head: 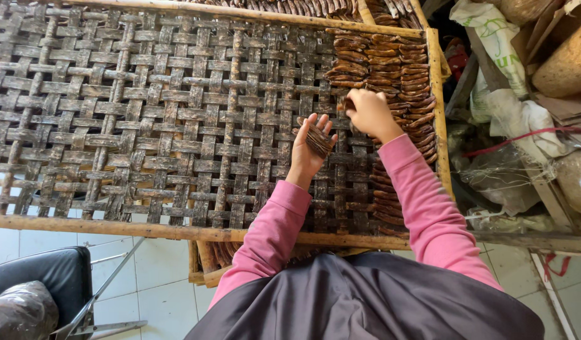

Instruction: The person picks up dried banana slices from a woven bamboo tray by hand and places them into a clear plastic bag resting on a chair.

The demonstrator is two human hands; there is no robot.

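Woven bamboo, dark and open, makes the drying tray (pixel 177 126) under my hands, so air can pass around whatever lies on it. My left hand (pixel 308 151) cups a stack of brown strips (pixel 318 140), fingers half curled to keep them together. My right hand (pixel 368 112) pinches down at the rows of strips (pixel 391 69), filling the right edge.

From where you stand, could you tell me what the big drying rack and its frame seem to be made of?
The rack's mat looks like woven bamboo or split-cane strips, weathered grey-brown and matte, with an open over-under lattice. Its frame pole looks like raw bamboo or wood, pale tan and unfinished. The left hand holds a stack of dark brown strips; the right hand rests by the laid rows.
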